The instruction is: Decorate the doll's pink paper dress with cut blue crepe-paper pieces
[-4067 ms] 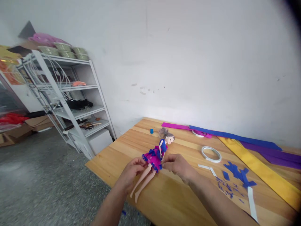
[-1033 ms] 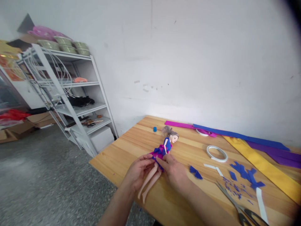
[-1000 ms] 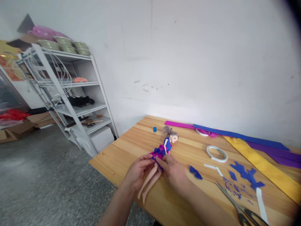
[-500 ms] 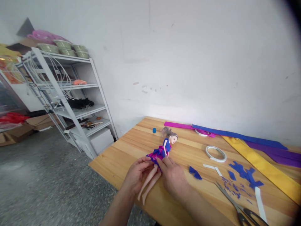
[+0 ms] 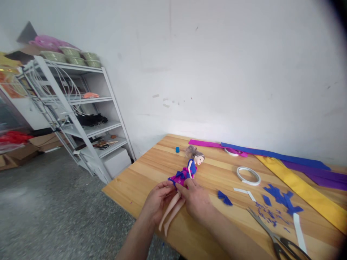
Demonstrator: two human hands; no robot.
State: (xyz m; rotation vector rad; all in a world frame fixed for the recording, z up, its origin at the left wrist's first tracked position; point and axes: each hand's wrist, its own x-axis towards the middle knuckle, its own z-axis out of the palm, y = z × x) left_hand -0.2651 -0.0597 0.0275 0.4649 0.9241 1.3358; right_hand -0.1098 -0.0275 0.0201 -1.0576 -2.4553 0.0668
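I count one doll [image 5: 182,182] on the wooden table [image 5: 135,180], lying on its back near the table's left near corner with its head toward the far wall and its two bare legs pointing at me. My two hands meet at its skirt: my left hand [image 5: 157,202] comes in from the near left with the palm turned inward and the fingers pinching the skirt's left edge, and my right hand [image 5: 196,198] lies palm down over the doll's right hip, fingers pressed onto the pink and blue ruffles, so both are gripping the skirt rather than lying slack. Off to the right I count two tape rings, one white tape ring [image 5: 248,175] and a second ring [image 5: 231,151] farther back, one blue paper fan [image 5: 224,198], one pair of scissors [image 5: 276,238] at the near right, one small blue cap [image 5: 177,149] beyond the doll's head, and four long paper strips [image 5: 298,187] along the far edge.
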